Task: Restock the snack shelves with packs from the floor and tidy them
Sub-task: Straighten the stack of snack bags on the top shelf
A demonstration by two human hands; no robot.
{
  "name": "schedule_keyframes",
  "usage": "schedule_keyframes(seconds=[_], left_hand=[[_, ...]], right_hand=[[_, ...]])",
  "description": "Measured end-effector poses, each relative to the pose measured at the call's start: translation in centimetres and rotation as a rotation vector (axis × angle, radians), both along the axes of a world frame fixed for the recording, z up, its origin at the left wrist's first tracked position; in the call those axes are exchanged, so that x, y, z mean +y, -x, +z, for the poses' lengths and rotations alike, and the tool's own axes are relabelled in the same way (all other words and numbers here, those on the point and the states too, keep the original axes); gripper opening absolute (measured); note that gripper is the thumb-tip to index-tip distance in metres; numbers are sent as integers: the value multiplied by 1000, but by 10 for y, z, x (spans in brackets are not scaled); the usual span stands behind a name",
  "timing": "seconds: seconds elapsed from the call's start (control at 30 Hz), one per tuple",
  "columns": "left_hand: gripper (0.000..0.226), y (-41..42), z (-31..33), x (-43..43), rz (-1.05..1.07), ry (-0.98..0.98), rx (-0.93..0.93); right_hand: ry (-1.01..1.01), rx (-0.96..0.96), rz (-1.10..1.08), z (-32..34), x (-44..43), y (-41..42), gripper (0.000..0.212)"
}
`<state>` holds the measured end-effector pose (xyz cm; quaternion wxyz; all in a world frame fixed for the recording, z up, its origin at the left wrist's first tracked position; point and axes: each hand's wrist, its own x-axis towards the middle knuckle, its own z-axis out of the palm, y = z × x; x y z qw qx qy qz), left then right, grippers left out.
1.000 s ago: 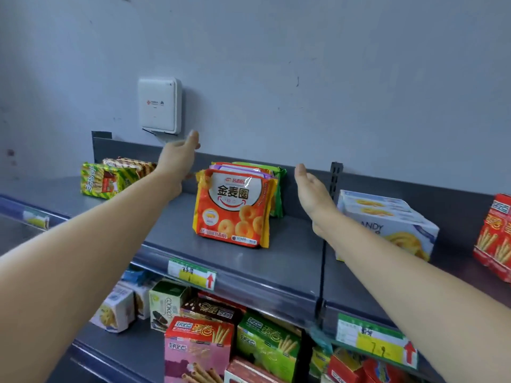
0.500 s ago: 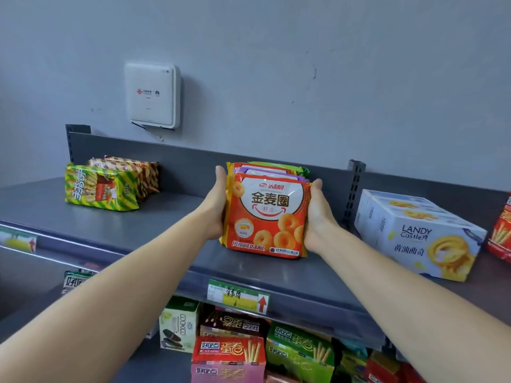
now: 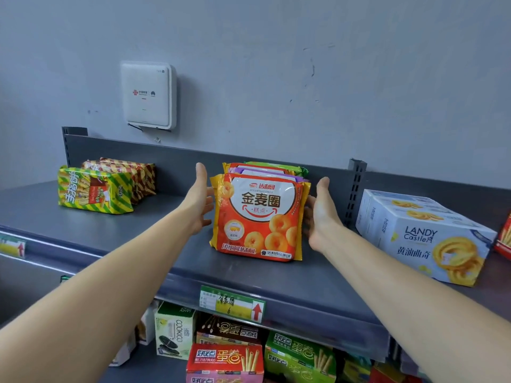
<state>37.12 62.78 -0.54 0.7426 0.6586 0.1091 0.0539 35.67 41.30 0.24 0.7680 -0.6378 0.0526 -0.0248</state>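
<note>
While your left grip [image 3: 200, 205] and your right grip [image 3: 320, 214] both stand open, fingers straight and palms turned inward, neither one holds anything. Between them sits the orange foil pack of ring biscuits [image 3: 257, 217], upright on the grey metal shelf [image 3: 138, 236], fronting a short row with a purple pack [image 3: 265, 171] and a green pack [image 3: 276, 164] behind it. That row runs away from you toward the shelf's back wall, so its long axis lies along your forearms and each palm faces one flank of it. The left grip looks just beside the orange pack's left edge and the right grip just beside its right edge; whether either palm is in contact cannot be told. Both are about equally near, so the coming move is probably a two-sided squeeze or slide to square the row. It turns on keeping your palms parallel to that axis, since an uneven push would likely skew the soft packs or topple the front one. Outward of your left grip, well apart, sit green-and-yellow striped stick-snack packs [image 3: 94, 189]. Outward of your right grip, past a slotted grey upright [image 3: 356, 186], rests a blue-and-white cardboard biscuit box [image 3: 423, 233]. Below the grips, a green-and-yellow price tag [image 3: 232, 304] on the shelf lip sits under the row.
</note>
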Motion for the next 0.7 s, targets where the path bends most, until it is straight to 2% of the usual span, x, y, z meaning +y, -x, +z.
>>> schedule_keyframes(seconds=[0.2, 0.33, 0.6, 0.7], left_hand=[[91, -19, 12, -4, -283, 205, 40], [93, -20, 14, -7, -430, 240, 67], [96, -34, 15, 6, -463, 342, 82], [95, -38, 14, 3, -483, 301, 76]], right_hand=[[-63, 16, 33, 5, 10, -8, 82], [-74, 18, 12, 2, 14, -14, 89], [-79, -6, -114, 3, 9, -22, 87], [-99, 28, -124, 2, 7, -31, 98]])
